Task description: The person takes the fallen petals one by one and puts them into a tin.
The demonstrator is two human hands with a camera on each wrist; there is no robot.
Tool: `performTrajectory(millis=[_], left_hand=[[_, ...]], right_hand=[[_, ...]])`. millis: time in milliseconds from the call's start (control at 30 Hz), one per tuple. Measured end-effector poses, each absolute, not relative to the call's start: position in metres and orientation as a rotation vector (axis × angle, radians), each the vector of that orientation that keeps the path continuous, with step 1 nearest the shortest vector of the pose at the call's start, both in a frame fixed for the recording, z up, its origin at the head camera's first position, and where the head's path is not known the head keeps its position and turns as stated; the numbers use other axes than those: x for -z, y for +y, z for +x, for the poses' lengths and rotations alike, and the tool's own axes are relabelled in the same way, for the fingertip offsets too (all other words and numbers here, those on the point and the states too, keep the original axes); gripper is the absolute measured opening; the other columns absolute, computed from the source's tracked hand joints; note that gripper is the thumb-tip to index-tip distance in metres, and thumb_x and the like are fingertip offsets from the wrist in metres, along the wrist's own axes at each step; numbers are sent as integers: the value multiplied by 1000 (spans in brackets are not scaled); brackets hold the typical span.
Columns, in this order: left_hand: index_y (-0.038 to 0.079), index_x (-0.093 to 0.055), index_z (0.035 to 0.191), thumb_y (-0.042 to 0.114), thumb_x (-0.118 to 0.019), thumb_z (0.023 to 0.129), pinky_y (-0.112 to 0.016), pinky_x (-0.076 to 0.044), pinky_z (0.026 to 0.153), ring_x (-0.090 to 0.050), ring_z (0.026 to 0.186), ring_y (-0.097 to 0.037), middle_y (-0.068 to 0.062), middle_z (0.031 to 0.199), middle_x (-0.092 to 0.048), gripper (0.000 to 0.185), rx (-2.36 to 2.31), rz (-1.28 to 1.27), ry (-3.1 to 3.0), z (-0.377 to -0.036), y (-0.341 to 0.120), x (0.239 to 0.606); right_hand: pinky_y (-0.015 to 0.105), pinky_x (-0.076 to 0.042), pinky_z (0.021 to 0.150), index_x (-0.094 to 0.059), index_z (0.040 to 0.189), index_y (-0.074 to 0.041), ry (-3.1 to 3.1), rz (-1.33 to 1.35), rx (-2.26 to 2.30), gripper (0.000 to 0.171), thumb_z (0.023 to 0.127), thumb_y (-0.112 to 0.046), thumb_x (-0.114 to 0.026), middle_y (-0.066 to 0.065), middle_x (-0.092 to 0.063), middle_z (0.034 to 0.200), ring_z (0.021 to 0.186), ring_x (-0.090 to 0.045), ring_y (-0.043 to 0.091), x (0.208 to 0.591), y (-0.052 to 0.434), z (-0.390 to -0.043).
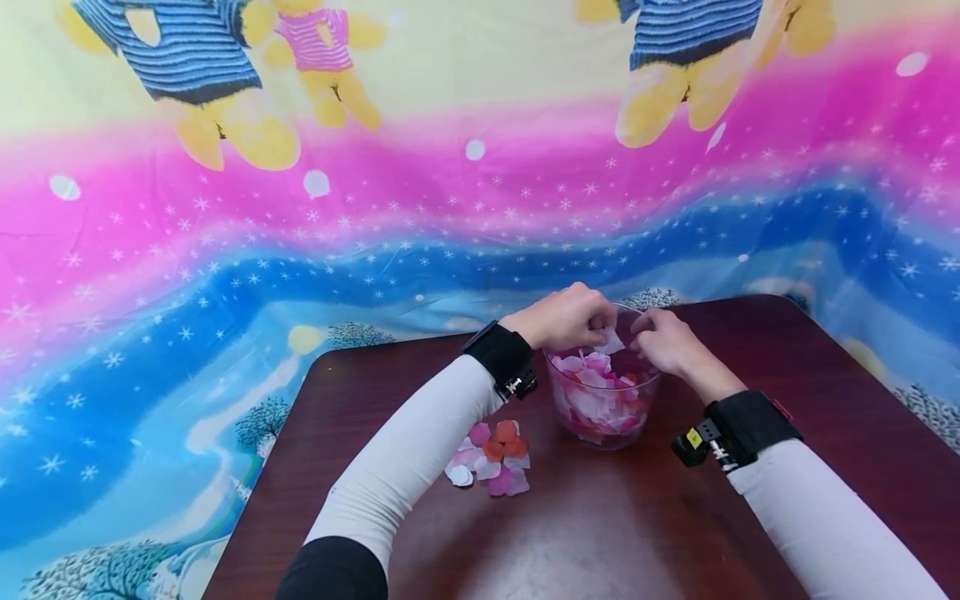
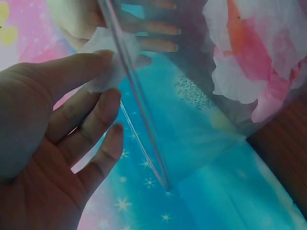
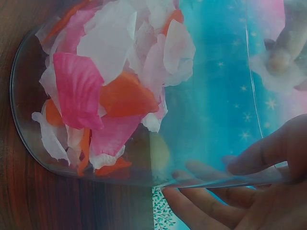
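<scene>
A clear bowl (image 1: 651, 390) stands on the table, partly filled with white, pink and orange artificial petals (image 3: 110, 86). Between thumb and fingertips, my left hand (image 1: 566, 318) pinches a white petal (image 2: 101, 72) at the bowl's rim on the left. My right hand (image 1: 666, 340) grips the opposite side of the rim; in the right wrist view its thumb (image 3: 259, 155) lies inside the wall and the fingers outside. Left of the bowl, under my left forearm in the head view, lies a small pile of petals (image 1: 491, 457) in pink, orange and white.
The dark reddish-brown table (image 1: 577, 533) extends toward me and to both sides. Behind it hangs a colourful cloth (image 1: 450, 200) with bears and snowflakes. Camera bands (image 1: 501, 357) are strapped round both wrists.
</scene>
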State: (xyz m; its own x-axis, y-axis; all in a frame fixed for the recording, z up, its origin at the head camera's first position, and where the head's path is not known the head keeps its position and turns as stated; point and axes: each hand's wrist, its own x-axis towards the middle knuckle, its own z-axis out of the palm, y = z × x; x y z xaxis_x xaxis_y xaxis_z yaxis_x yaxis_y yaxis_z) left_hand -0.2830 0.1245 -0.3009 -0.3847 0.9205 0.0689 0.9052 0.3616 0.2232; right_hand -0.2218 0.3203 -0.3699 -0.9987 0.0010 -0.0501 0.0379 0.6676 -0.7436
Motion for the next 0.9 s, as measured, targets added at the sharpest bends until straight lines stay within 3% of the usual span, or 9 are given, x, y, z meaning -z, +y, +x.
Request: performTrajectory(millis=[300,633,900], left_hand=[[16,-75,112,19,-71,98,-18,-50,83,-66,95,-5,5,105,-72,15,-517,1646,2593,-285,108,290],[17,-74,113,20,-69,100,-22,-50,76,-62,84,-7,4,107,-72,14,-488,1583,2718,-296,34,284],[13,-76,102,13,-74,96,-24,-53,77,-66,82,-9,3,96,-73,7,-478,1480,2712,-297,-27,308]], right_hand=[[44,-55,77,-48,132,14,2831,23,1281,41,97,-6,-37,34,-62,121,107,-62,46,371,319,-222],[45,-57,76,-45,134,16,2828,-17,1273,44,95,-4,-35,37,-61,124,108,-61,46,371,318,-223],[45,-59,75,-43,134,16,2809,-27,1273,44,96,-4,-35,38,-58,126,111,-59,49,371,317,-222]])
